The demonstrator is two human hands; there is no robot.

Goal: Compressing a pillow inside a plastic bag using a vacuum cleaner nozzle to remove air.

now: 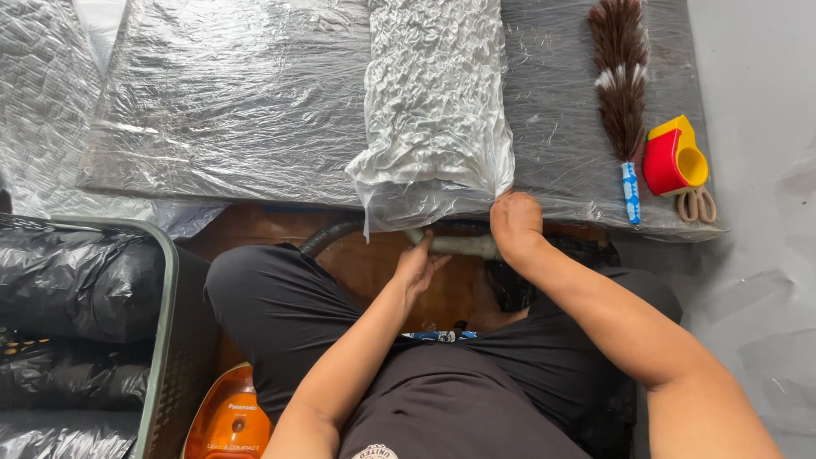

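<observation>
A clear plastic bag (433, 102), crinkled tight around white contents, lies on a plastic-wrapped grey board (229, 102). Its open end hangs over the board's near edge. My right hand (512, 223) is closed on the gathered mouth of the bag. My left hand (418, 263) grips a pale vacuum nozzle (463, 246) that goes into that mouth. A dark hose (327, 236) curves away from the nozzle to the left, over my knee.
An orange vacuum cleaner (228, 421) sits by my left leg. A green crate (166, 340) with black bags (76, 289) stands at the left. A feather duster (620, 93), a red and yellow tape dispenser (674, 159) and scissors (697, 204) lie at the board's right end.
</observation>
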